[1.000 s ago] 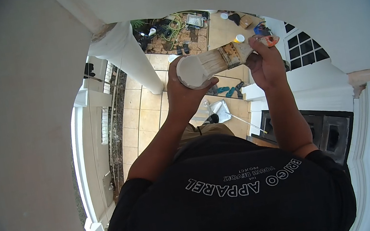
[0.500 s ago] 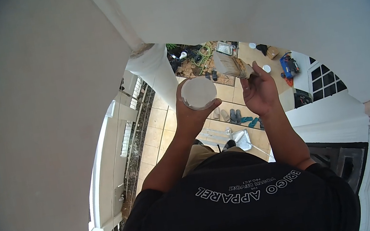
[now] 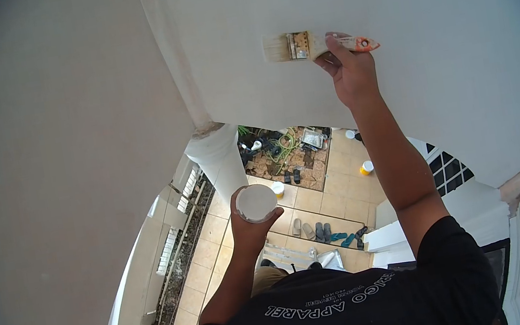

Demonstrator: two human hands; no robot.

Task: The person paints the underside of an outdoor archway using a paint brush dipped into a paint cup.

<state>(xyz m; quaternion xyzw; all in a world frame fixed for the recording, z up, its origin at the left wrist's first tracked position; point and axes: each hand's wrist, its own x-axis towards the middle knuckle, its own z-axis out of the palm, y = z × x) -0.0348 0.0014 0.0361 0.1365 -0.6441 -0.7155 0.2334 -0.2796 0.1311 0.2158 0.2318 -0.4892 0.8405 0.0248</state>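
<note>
My right hand [image 3: 351, 70] is raised high, its fingers closed round the handle of a wide paintbrush [image 3: 300, 46]. The brush lies sideways, bristles to the left, and they overlap the pale painted surface [image 3: 236, 10] overhead. The handle's orange end sticks out to the right of my hand. Lower down, my left hand [image 3: 250, 230] is wrapped round a round tub of white paint [image 3: 257, 202], held upright with its open top facing up.
A white column [image 3: 220, 162] meets the overhead surface at left. Far below are floor tiles [image 3: 264, 186], several pairs of sandals [image 3: 318, 229], a yellow-and-white tub [image 3: 366, 167] and a paint tray [image 3: 313, 138]. A metal ladder [image 3: 285, 255] stands close in front of my body.
My right hand has lifted the paintbrush from beside the tub up to the overhead surface. My left hand with the tub has shifted down and left in view.
</note>
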